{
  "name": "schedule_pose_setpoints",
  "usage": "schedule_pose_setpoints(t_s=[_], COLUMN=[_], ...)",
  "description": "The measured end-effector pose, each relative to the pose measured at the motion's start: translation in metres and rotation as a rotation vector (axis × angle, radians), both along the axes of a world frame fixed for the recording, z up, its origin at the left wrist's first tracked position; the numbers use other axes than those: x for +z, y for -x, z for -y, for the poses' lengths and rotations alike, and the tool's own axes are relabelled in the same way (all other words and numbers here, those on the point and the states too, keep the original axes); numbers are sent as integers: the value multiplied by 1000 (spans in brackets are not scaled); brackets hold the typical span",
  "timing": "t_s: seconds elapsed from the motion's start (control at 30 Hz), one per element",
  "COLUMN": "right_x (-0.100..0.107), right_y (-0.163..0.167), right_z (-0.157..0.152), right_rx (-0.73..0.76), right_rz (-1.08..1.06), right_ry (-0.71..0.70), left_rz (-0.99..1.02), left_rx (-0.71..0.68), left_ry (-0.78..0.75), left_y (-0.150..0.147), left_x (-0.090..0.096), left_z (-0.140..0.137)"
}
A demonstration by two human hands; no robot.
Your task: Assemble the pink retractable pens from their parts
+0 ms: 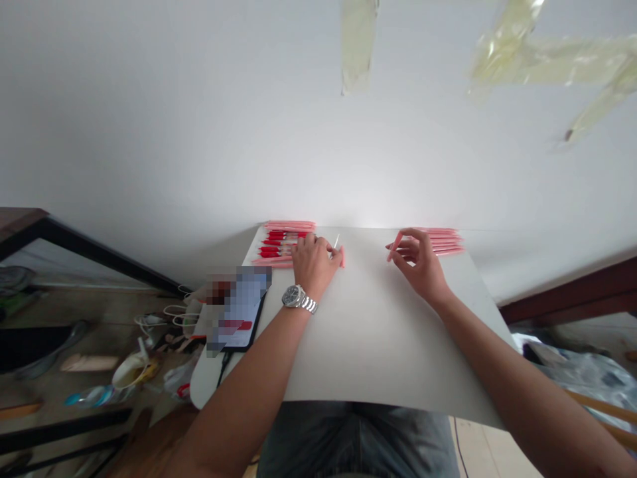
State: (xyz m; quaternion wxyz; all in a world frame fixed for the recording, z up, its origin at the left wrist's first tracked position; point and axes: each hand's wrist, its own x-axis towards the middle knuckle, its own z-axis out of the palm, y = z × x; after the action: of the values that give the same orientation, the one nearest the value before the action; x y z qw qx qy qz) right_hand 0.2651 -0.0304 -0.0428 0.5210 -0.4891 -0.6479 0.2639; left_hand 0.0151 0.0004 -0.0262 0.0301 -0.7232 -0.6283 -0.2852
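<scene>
My left hand [317,264], with a watch on its wrist, is closed in a pinch at the left side of the white table. A thin white stick [336,240], like a pen refill, pokes out from its thumb and finger. Beside the thumb is a short pink piece [342,257]; whether it is held or touching cannot be told. Under and left of that hand lie red pens [271,243] between pink pen barrels [289,226]. My right hand [421,262] pinches a pink tube [395,245], tilted, beside a row of pink sticks [448,241].
A phone [243,312] with a cable lies on the left edge of the table [368,345]. The wall [298,133] stands right behind it. Left on the floor are a cup [130,370], a bottle [92,396] and white cables. Plastic bags [587,375] are at right.
</scene>
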Motion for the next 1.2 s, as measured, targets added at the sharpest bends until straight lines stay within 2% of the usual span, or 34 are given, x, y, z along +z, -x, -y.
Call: schedule_pose_setpoints(t_s=[0.2, 0.37, 0.5, 0.67, 0.8, 0.97, 1.2], right_x=[-1, -4, -4, 1, -1, -9, -7], right_y=[-2, -5, -5, -5, -5, -4, -2], right_z=[-1, -3, -4, -2, -3, -4, -4], right_rx=[-18, 49, 19, -22, -24, 89, 19], right_rz=[17, 126, 73, 19, 5, 97, -1], right_ry=[-27, 73, 27, -10, -27, 93, -8], left_rz=[203, 389, 448, 521, 589, 679, 754], left_rx=[-90, -216, -284, -324, -338, -387, -409], left_ry=[-77, -96, -102, -105, -46, 17, 4], left_y=[-1, -5, -7, -7, -6, -7, -7], left_x=[-1, -4, -4, -8, -12, -13, -12], left_z=[-2, -3, -2, -3, -5, -5, -6])
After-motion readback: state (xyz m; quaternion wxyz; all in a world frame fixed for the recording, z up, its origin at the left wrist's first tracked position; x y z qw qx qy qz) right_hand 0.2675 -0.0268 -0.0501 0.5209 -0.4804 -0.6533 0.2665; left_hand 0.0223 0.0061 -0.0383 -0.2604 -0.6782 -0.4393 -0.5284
